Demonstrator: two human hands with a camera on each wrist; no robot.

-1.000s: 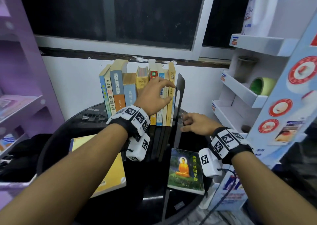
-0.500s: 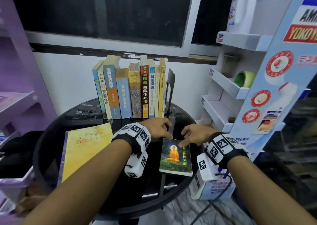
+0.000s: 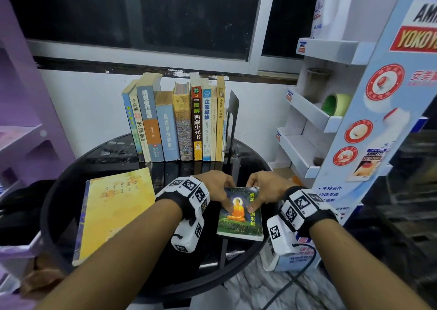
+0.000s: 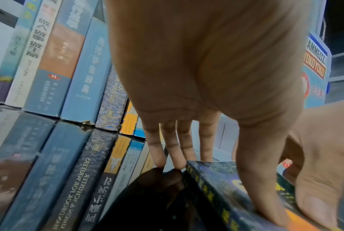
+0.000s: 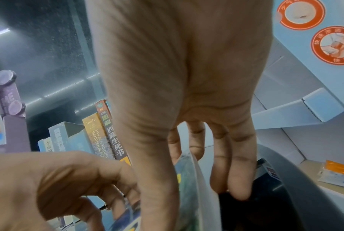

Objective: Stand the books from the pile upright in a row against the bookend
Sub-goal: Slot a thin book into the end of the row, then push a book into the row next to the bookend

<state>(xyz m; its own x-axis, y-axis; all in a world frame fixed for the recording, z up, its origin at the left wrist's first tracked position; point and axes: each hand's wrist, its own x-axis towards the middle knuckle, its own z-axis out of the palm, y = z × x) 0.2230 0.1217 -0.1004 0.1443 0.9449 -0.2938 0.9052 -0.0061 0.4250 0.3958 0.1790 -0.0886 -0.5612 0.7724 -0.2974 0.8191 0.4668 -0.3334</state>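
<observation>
A small green book (image 3: 240, 219) with an orange seated figure on its cover lies at the near right of the round black table (image 3: 208, 255). My left hand (image 3: 222, 191) and right hand (image 3: 259, 191) both hold its far end, thumbs on the cover and fingers curled over the far edge. The left wrist view shows the book's spine (image 4: 216, 187) under my thumb; the right wrist view shows its white page edge (image 5: 204, 187). Several books (image 3: 182, 125) stand upright at the back against a black bookend (image 3: 234, 111). A large yellow book (image 3: 111, 212) lies flat at the left.
A white and blue cardboard display stand (image 3: 331, 120) holding a green tape roll (image 3: 335, 105) stands close on the right. A purple shelf unit (image 3: 28, 120) stands at the left. A wall and a dark window are behind the row.
My left hand has left the standing row and come down to the small green book. My right hand has moved onto it too, and both now grip its far end.
</observation>
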